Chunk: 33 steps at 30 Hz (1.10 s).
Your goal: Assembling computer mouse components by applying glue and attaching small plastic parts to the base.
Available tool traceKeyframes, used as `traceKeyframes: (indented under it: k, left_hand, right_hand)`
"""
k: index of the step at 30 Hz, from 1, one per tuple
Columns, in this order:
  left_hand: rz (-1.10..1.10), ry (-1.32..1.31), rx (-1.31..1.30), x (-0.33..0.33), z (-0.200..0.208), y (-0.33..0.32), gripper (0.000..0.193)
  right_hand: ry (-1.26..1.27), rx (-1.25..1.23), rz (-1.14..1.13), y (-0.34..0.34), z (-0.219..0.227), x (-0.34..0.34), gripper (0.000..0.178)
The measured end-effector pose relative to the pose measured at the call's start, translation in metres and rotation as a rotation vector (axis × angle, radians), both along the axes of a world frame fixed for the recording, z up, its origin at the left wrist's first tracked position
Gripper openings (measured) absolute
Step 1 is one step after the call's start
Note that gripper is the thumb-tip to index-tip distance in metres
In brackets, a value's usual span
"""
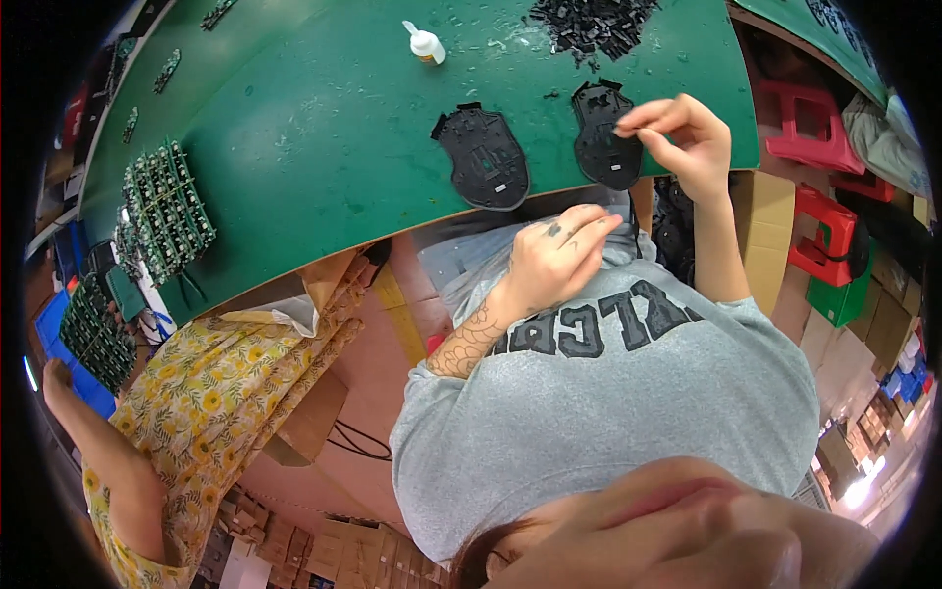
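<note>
Two black shield-shaped plastic shells [483,162] lie side by side near the table's front edge. My right hand [692,142] is just above the other black shell [606,147], the right-hand one. Its thumb and forefinger are drawn together in a pinch; whatever sits between them is too small to make out. My left hand [559,253] hovers in front of my body, below the table edge, its fingers curled and pressed together. Anything inside those fingers is hidden. Beyond the right shell lies a heap of small black plastic pieces [599,27].
On the green table [324,137] stands a small white bottle [426,45]. Stacked circuit boards [167,211] fill its left side. A person in a yellow floral garment [226,393] is at the left. Red stools [814,128] and a cardboard box [767,221] are at the right.
</note>
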<state>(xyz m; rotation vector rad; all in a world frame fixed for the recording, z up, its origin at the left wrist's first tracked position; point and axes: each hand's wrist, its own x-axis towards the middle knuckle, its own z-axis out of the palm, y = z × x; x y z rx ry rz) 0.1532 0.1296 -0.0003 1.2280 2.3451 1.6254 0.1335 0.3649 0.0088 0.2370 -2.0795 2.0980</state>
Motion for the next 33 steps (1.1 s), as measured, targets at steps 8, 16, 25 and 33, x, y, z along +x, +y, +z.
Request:
traceKeyframes:
  k: [8, 16, 25, 33]
  left_hand:
    - [-0.042, 0.032, 0.002, -0.008, -0.019, 0.011, 0.038]
    - [-0.077, -0.044, -0.091, -0.005, -0.017, 0.017, 0.050]
    - [-0.046, 0.060, -0.092, -0.005, -0.025, 0.020, 0.055]
    - [-0.067, -0.004, -0.122, -0.005, -0.021, 0.015, 0.056]
  right_hand:
    - [-0.339, 0.098, -0.268, 0.010, -0.007, 0.029, 0.013]
    - [-0.431, 0.050, -0.167, 0.003, -0.002, 0.029, 0.017]
    - [-0.143, 0.538, -0.172, -0.001, 0.000, 0.033, 0.016]
    - [-0.159, 0.579, -0.215, -0.007, -0.007, 0.036, 0.015]
